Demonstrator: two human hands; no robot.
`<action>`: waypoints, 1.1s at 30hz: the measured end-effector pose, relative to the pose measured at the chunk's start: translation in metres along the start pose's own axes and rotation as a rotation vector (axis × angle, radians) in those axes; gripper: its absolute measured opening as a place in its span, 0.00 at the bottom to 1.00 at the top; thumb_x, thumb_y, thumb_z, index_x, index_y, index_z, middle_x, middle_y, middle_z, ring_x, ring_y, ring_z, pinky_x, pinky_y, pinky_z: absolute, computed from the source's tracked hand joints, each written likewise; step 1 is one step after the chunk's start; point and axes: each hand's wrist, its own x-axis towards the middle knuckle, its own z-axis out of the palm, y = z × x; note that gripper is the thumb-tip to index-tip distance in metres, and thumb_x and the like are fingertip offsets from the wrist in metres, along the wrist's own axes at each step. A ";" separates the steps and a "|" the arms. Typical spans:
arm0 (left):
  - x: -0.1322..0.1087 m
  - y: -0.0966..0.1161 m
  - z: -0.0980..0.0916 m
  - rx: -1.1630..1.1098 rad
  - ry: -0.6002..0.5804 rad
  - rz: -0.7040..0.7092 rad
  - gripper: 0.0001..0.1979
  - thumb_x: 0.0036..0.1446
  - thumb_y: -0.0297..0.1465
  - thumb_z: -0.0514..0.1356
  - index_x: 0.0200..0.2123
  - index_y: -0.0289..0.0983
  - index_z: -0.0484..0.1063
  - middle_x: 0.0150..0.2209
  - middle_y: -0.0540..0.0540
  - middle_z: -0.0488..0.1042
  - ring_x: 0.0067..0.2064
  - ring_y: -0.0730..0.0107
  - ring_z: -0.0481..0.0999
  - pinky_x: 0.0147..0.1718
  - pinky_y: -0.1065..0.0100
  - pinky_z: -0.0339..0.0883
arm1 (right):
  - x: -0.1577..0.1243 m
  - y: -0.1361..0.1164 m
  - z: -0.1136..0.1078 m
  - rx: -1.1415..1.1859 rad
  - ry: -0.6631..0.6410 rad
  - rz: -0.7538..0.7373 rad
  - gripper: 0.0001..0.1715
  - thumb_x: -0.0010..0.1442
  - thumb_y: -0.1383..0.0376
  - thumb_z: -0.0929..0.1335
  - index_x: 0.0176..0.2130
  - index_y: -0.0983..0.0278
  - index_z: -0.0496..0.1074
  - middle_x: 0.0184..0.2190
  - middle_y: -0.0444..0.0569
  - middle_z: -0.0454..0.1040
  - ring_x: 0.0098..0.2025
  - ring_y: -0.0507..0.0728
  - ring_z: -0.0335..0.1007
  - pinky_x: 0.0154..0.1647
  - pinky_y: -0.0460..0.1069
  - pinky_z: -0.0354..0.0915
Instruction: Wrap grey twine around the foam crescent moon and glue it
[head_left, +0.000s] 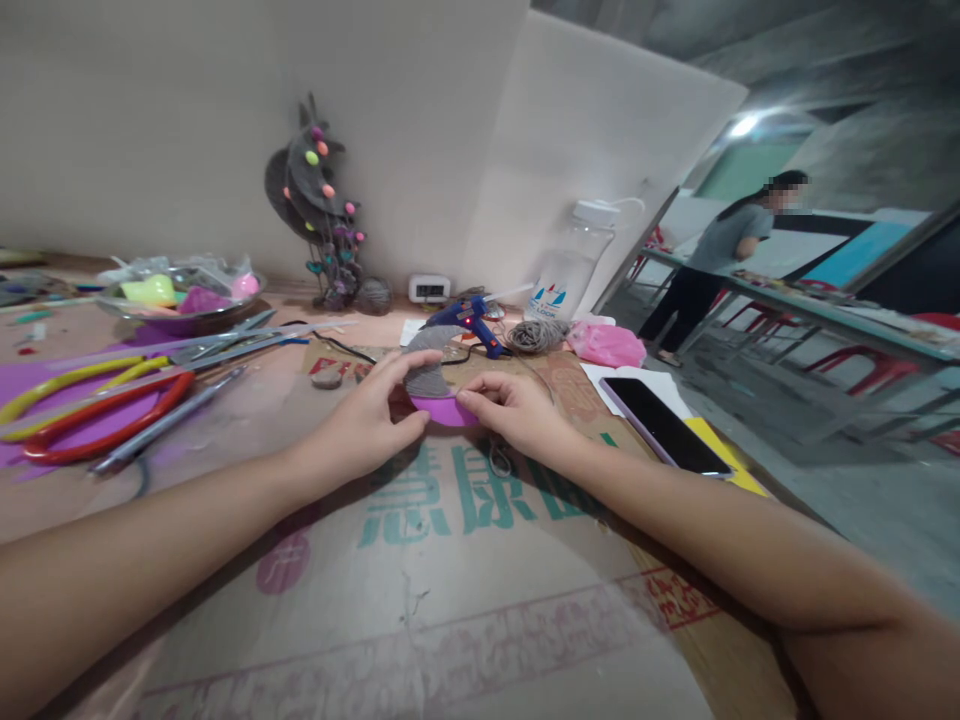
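A purple crescent-shaped piece (452, 412), partly wrapped in grey yarn (426, 372), is held between both hands above the cardboard. My left hand (375, 408) grips the wrapped side, with fingers over the top and the thumb below. At the bare purple edge, my right hand (517, 408) closes in a pinch on the piece; whether yarn lies in the pinch is too small to tell. A loose strand loop (499, 458) shows just under the right hand. Behind the piece lie a blue glue gun (474, 318) and a ball of grey yarn (537, 336).
Yellow-handled and red-handled tools (109, 415) lie at left, near a metal bowl (142, 312). A decorated grey crescent (307, 190), a small clock (430, 289) and a water bottle (571, 262) stand behind. A phone (664, 425) lies at right. Another person (724, 250) stands beyond.
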 end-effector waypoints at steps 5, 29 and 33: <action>0.000 -0.002 0.000 -0.015 -0.061 -0.002 0.27 0.52 0.23 0.55 0.56 0.39 0.60 0.51 0.43 0.65 0.46 0.66 0.71 0.44 0.65 0.67 | 0.001 0.003 -0.001 0.031 0.001 -0.012 0.14 0.54 0.56 0.67 0.30 0.66 0.70 0.20 0.41 0.66 0.21 0.47 0.58 0.21 0.43 0.53; 0.000 -0.001 -0.001 -0.211 -0.045 -0.166 0.19 0.55 0.30 0.55 0.51 0.39 0.67 0.35 0.47 0.72 0.28 0.73 0.67 0.25 0.71 0.61 | 0.001 0.004 0.000 0.064 -0.077 -0.018 0.16 0.53 0.55 0.66 0.29 0.66 0.68 0.19 0.40 0.63 0.20 0.46 0.56 0.20 0.43 0.52; 0.000 -0.001 0.000 -0.230 -0.042 -0.177 0.19 0.54 0.30 0.54 0.50 0.39 0.67 0.33 0.47 0.73 0.26 0.73 0.67 0.24 0.71 0.60 | 0.000 0.004 -0.001 0.103 -0.076 -0.028 0.18 0.55 0.53 0.65 0.33 0.67 0.69 0.18 0.39 0.61 0.20 0.47 0.56 0.20 0.43 0.54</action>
